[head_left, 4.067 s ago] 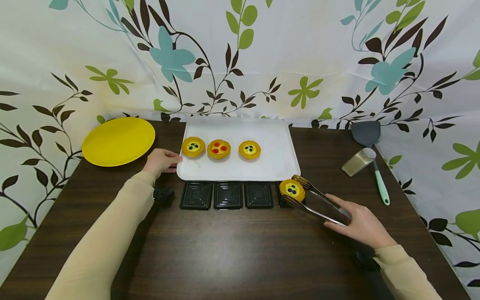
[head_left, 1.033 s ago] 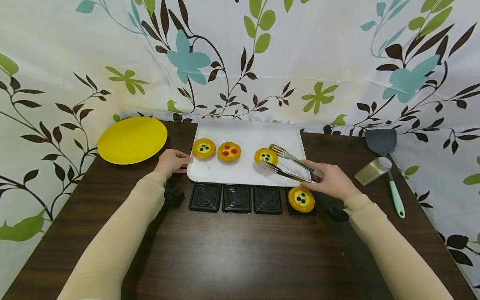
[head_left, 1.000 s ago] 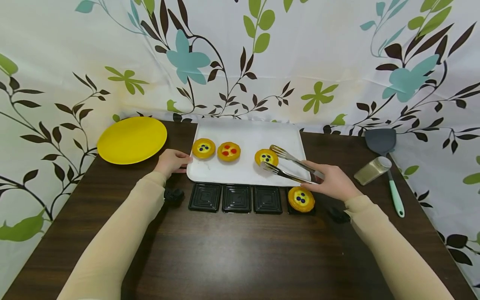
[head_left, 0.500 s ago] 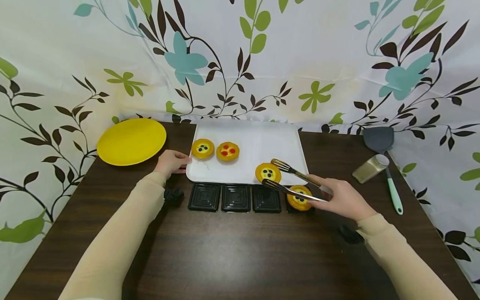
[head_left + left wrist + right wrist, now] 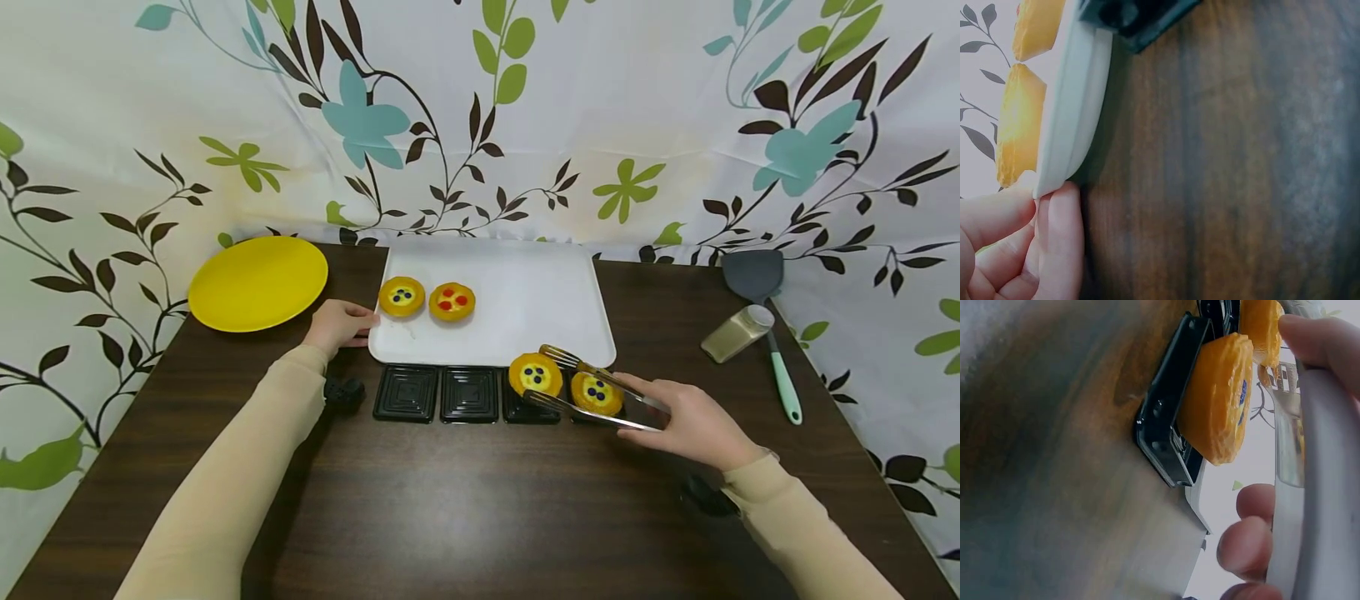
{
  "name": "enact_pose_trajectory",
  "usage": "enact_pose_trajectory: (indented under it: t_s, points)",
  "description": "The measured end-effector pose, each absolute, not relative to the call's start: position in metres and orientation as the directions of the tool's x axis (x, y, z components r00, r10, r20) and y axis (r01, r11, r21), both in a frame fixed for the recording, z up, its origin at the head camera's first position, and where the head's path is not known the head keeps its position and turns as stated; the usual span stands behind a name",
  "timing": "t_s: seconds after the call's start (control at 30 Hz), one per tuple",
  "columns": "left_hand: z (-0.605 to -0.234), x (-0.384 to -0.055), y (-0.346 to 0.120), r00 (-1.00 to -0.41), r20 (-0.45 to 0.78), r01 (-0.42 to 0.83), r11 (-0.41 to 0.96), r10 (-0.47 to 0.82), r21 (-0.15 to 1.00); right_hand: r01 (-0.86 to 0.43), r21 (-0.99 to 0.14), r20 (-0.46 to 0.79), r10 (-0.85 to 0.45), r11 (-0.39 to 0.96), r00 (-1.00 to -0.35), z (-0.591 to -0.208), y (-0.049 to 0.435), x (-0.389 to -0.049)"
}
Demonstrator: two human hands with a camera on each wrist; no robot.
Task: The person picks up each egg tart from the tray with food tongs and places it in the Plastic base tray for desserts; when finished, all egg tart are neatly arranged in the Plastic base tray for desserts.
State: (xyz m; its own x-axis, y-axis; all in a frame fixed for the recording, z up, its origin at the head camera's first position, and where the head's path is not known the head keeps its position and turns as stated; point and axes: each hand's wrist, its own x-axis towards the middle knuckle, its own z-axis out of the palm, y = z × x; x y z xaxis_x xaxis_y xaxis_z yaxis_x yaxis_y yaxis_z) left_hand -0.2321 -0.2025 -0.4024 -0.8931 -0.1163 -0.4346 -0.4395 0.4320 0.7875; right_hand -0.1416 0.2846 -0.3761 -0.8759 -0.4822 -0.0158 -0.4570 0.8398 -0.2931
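My right hand (image 5: 693,423) grips metal tongs (image 5: 581,365), whose tips close around a blueberry tart (image 5: 535,376). That tart is over the third small black square tray (image 5: 531,412); whether it touches the tray I cannot tell. Another blueberry tart (image 5: 597,393) sits in the rightmost black tray (image 5: 1166,406), beneath the tongs. My left hand (image 5: 336,325) pinches the left edge of a white tray (image 5: 540,292), thumb above and fingers below in the left wrist view. Toward that end of it lie a blueberry tart (image 5: 401,297) and a tart with red topping (image 5: 452,302).
Two more black square trays, one of them at the left end (image 5: 406,393), line the white tray's front edge. A yellow plate (image 5: 258,283) stands at the back left. To the right lie a shaker jar (image 5: 738,333) and a grey spatula with a mint handle (image 5: 784,379).
One blueberry tart went into the rightmost black tray. The tongs then took another from the white tray and carried it forward over the third black tray. My left hand kept its hold.
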Motion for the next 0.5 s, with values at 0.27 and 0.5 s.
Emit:
enact_pose_trajectory:
  t_s: [0.27,0.5]
  points:
    - [-0.4013,-0.2310,-0.2024,-0.892,-0.434,-0.443,0.426,-0.123,0.789,-0.463,-0.267,-0.020,-0.485,0.845,-0.875,-0.3791,0.2839,-0.1379]
    - [-0.4028,-0.2314,-0.2027,-0.894,-0.430,-0.439,0.430,-0.124,0.789,-0.468,-0.229,-0.035,-0.487,0.854,-0.872,-0.3794,0.2840,-0.1367]
